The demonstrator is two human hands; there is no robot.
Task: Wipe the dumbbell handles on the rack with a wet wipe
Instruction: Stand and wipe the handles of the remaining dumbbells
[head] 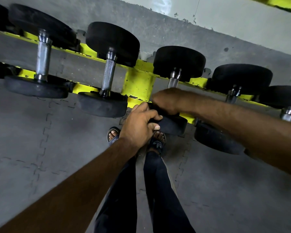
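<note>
Handle (173, 81): knurled steel bar of the middle dumbbell (179, 63); only its far end shows, the rest is covered by the right hand.
Dumbbell's place: lying across the two yellow rails of the rack (138, 84), far black head toward the wall, near head (174, 126) hanging over the front rail.
Right hand (166, 101): reaches in from the right, fingers curled down over the handle and clamped on it.
Wet wipe: cannot be made out; anything under the right hand is hidden.
Left hand (139, 125): comes up from the lower left, fingers and thumb curled round the edge of the near head, gripping it; it sits just beside the right hand.
Neighbouring dumbbells: two larger ones to the left (42, 52) (108, 74) with bare steel handles, two more to the right (232, 96) (287, 113), partly behind the right forearm.
Floor (40, 148): grey interlocking mats.
Person: standing close to the rack in dark trousers (161, 190) and dark slide sandals (113, 136), toes just below the near head.
Wall (225, 19): pale, behind the rack.
</note>
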